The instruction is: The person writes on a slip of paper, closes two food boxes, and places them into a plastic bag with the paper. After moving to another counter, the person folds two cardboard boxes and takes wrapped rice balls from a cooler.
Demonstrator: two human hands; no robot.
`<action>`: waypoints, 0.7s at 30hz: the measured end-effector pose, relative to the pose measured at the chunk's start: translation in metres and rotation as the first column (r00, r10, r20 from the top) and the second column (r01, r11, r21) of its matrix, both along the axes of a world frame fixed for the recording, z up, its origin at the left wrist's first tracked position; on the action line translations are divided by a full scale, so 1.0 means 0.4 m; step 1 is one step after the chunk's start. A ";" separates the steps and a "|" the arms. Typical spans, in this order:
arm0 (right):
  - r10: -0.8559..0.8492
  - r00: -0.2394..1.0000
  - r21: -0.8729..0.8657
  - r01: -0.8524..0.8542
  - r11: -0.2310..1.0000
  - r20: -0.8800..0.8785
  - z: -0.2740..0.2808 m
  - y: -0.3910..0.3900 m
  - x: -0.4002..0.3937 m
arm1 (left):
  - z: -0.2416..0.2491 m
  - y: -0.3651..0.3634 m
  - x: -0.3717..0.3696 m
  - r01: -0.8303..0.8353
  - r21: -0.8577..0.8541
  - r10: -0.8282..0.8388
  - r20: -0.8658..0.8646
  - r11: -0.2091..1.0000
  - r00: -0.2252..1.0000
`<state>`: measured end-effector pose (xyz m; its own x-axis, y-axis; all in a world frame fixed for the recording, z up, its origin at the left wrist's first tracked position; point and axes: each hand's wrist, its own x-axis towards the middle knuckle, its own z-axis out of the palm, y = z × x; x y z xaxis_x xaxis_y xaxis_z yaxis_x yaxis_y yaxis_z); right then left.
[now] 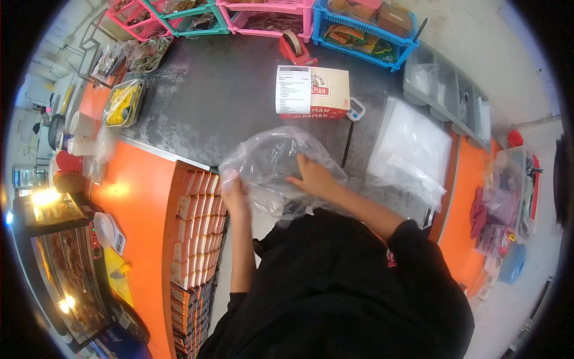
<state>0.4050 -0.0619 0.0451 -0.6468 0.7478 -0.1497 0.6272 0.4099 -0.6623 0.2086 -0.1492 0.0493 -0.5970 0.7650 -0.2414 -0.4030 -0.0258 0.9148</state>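
A large clear plastic bag point(269, 146) is spread out in front of my body, over the near edge of the dark worktop. My left hand point(234, 190) is closed on the bag's left edge. My right hand point(313, 176) lies against the bag's right part with thumb and forefinger apart, the film bunched around it. Just beyond the bag sits a closed food box point(332, 90) in cream and red, with a printed paper slip point(293, 90) on its left side.
Right of the box are a small digital timer point(355, 109) and a stack of clear plastic bags point(409, 143). A red tape dispenser point(296, 49) and coloured baskets point(365, 33) line the back. A tray of yellow packets point(124, 103) stands left; folded cartons point(197, 221) fill the shelf below.
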 end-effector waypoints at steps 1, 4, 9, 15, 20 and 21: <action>-0.051 0.988 -0.051 0.059 0.997 0.147 0.003 0.010 0.005 | -0.014 -0.012 -0.009 -0.211 -0.106 0.189 -0.188 0.972 0.964; -0.026 0.973 0.106 0.002 0.994 0.228 -0.041 0.019 -0.003 | -0.042 -0.083 0.065 -0.168 0.094 0.129 -0.969 0.981 0.212; -0.009 0.980 0.127 -0.016 0.992 0.196 -0.021 0.007 0.020 | -0.035 0.082 0.124 0.424 -0.644 -0.615 -0.756 0.637 -0.225; -0.097 0.959 0.066 0.083 0.994 0.268 -0.053 0.053 0.176 | -0.101 0.157 -0.036 0.550 -0.761 -0.703 -0.597 0.344 -0.386; -0.194 0.964 0.055 0.187 0.981 0.182 -0.096 0.041 0.184 | -0.008 0.231 0.156 0.137 -0.859 -0.512 -0.414 0.493 -0.752; -0.007 0.970 -0.027 0.014 1.000 0.243 -0.036 0.056 0.189 | -0.036 0.247 0.172 0.146 -0.889 -0.538 -0.386 0.434 -0.749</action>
<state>0.4808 -0.0396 0.0307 -0.5803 0.7477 -0.3229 0.7752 0.3854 -0.5006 0.2773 -0.0502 0.0347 0.4031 0.8276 -0.3906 0.8891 -0.4552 -0.0470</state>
